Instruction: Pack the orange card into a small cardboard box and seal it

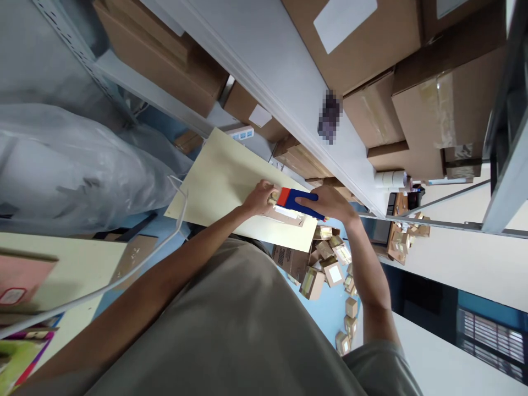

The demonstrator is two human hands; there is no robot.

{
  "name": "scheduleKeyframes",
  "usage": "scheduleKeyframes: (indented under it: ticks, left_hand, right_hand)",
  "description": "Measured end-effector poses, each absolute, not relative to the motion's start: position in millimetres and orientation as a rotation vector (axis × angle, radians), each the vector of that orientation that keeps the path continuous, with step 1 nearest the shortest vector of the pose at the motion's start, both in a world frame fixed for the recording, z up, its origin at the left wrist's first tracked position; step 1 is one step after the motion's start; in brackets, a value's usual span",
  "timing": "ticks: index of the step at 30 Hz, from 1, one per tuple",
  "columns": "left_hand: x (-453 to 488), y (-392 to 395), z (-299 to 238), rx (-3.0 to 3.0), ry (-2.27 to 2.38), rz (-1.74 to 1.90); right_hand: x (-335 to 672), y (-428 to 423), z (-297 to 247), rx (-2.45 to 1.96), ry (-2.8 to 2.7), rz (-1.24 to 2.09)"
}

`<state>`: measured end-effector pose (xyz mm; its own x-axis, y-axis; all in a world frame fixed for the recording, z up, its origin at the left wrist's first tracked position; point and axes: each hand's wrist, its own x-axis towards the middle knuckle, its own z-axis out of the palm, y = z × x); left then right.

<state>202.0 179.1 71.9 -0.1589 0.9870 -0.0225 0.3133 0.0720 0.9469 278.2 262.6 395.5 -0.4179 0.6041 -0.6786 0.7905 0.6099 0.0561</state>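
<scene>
My right hand (332, 203) is closed around the blue handle of a blue and red tape dispenser (293, 199). The dispenser rests on a small flat cardboard box (289, 218) lying near the edge of a cream tabletop (225, 176). My left hand (259, 198) sits at the dispenser's red front end, with its fingers curled and pinched on the tan tape roll and the box's edge there. Both forearms reach in from the bottom over my grey shirt.
Metal shelving (264, 71) loaded with large cardboard boxes (437, 110) runs overhead. A big clear plastic bag (74, 165) lies at the left. Several small taped boxes (330, 269) are scattered on the blue floor. A white cable (136, 264) hangs across the left.
</scene>
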Motion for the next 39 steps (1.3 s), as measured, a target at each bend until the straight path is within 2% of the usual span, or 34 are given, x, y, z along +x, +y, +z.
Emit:
scheduleKeyframes:
  ticks: [9, 18, 25, 30, 39]
  left_hand:
    - [182, 174, 60, 1.485, 1.586, 0.987]
    - [183, 162, 67, 1.485, 1.637, 0.966]
    - [204, 150, 81, 1.351, 1.841, 0.866]
    - [245, 150, 94, 0.968, 2.118, 1.025]
    - [283, 173, 72, 0.66, 2.54, 1.127]
  right_hand:
    - [342, 289, 375, 1.143, 2.071, -0.262]
    - [408, 326, 295, 1.141, 2.033, -0.473]
    - [437, 337, 251, 1.101, 2.104, -0.596]
    - [458, 336, 235, 1.122, 2.152, -0.683]
    - [472, 334, 227, 1.142, 2.226, -0.851]
